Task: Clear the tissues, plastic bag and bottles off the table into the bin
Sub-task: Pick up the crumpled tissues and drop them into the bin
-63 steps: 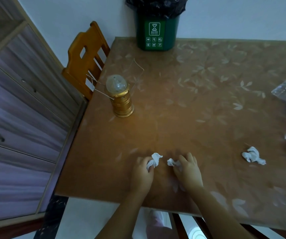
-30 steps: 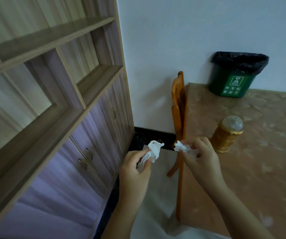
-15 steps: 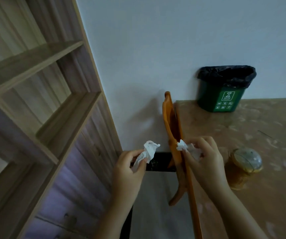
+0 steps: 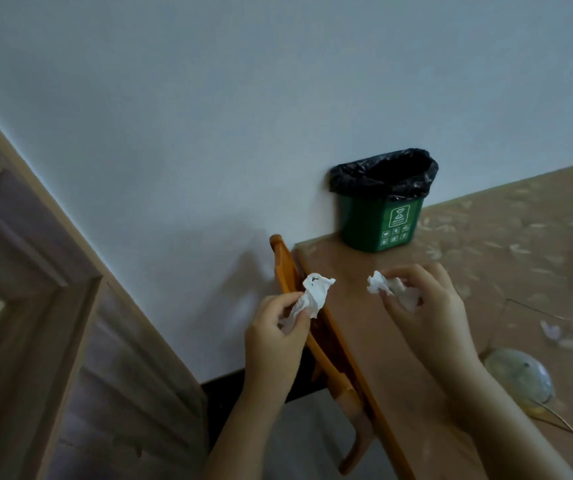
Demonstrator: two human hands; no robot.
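Left hand (image 4: pixel 274 336) pinches a crumpled tissue (image 4: pixel 314 296) over the chair (image 4: pixel 326 355). Right hand (image 4: pixel 427 313) grips another wad (image 4: pixel 387 289) above the table (image 4: pixel 520 237). Both short of the bin (image 4: pixel 380 216).

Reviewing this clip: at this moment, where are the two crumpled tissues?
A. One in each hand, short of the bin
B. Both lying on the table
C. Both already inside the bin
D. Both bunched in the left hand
A. The left hand pinches one tissue and the right hand pinches the other tissue, both held short of the green bin.
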